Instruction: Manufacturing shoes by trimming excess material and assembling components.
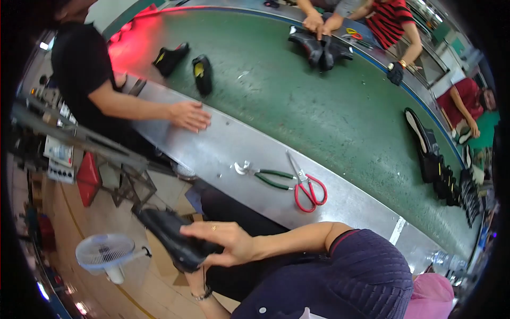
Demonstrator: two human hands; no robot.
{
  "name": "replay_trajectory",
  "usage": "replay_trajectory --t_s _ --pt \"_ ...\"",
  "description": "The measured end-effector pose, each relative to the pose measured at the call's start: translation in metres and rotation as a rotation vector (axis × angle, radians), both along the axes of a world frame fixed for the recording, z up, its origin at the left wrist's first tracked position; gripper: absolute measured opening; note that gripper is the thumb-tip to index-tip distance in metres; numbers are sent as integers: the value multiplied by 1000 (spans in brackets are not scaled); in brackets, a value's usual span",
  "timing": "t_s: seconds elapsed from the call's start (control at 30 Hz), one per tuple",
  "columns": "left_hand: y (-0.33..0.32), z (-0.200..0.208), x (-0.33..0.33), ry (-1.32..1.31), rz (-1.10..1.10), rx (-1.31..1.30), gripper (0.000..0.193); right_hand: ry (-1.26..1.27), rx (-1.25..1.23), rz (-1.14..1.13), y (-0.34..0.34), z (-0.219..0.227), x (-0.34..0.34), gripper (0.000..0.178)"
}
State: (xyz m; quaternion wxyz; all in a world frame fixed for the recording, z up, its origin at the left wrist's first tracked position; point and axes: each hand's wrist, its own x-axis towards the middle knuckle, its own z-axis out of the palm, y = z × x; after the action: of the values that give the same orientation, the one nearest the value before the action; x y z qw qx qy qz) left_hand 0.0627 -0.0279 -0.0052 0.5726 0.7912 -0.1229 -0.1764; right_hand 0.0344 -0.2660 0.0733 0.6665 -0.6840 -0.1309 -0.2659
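Observation:
Low in front of me, a black leather shoe [166, 231] hangs over the floor, off the near side of the metal ledge, with its far end pointing up and left. My right hand [229, 242] grips it, fingers laid across its upper and thumb near the closer end. My left hand is hidden by the shoe; only its wrist, with a bracelet [202, 294], shows below. On the ledge lie red-handled scissors [311, 192], green-handled pliers [275, 179] and a small white piece [241, 168].
The metal ledge [350, 199] runs beside a green conveyor belt [287, 117]. Two black shoes [202, 74] stand on the belt; more shoes [425, 151] line its right end. A co-worker's hand [190, 116] rests on the ledge. Others work across the belt. A fan [105, 251] stands lower left.

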Motion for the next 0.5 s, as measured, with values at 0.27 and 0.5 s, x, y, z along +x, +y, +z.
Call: replay_trajectory --t_s 0.27,0.5 --pt "-53 47 3 213 -36 -220 123 119 -156 -65 -3 12 -16 58" --pt "-47 31 -3 220 -176 -475 131 177 -153 -40 7 -1 -28 63"
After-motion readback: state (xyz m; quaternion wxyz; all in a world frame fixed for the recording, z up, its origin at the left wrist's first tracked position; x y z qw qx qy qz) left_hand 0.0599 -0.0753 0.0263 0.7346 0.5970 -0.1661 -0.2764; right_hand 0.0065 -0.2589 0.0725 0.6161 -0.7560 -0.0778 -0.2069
